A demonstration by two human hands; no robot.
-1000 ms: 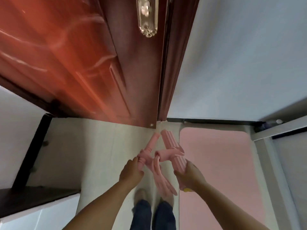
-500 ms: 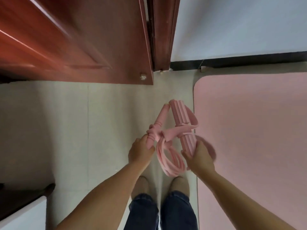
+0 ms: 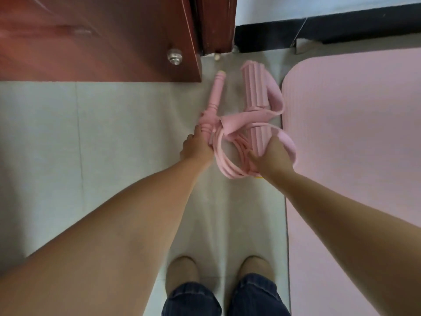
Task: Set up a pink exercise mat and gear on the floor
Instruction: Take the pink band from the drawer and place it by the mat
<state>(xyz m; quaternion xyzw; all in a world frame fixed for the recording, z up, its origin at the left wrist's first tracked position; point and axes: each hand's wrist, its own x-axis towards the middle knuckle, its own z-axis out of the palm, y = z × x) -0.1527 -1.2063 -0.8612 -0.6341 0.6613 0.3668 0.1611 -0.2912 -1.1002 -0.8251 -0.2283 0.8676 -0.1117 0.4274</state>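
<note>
A pink exercise mat (image 3: pixel 353 144) lies flat on the floor at the right. Low over the pale tiles beside it I hold a pink pedal resistance puller. My left hand (image 3: pixel 197 147) grips its slim handle bar (image 3: pixel 215 96). My right hand (image 3: pixel 272 156) grips the near end of its ribbed foot pedal (image 3: pixel 255 87). Pink elastic tubes (image 3: pixel 227 160) loop down between my hands, and pink foot straps (image 3: pixel 276 103) hang off the pedal toward the mat's edge.
A red-brown wooden door (image 3: pixel 102 37) with a metal stopper knob (image 3: pixel 174 56) stands open at the top left, its frame beside it. A black skirting board (image 3: pixel 319 28) runs under the white wall. My two feet in tan shoes (image 3: pixel 182 279) stand on the tiles.
My view has tilted down and closer to the floor. Both hands have lowered the puller toward the tiles beside the mat, keeping their grip.
</note>
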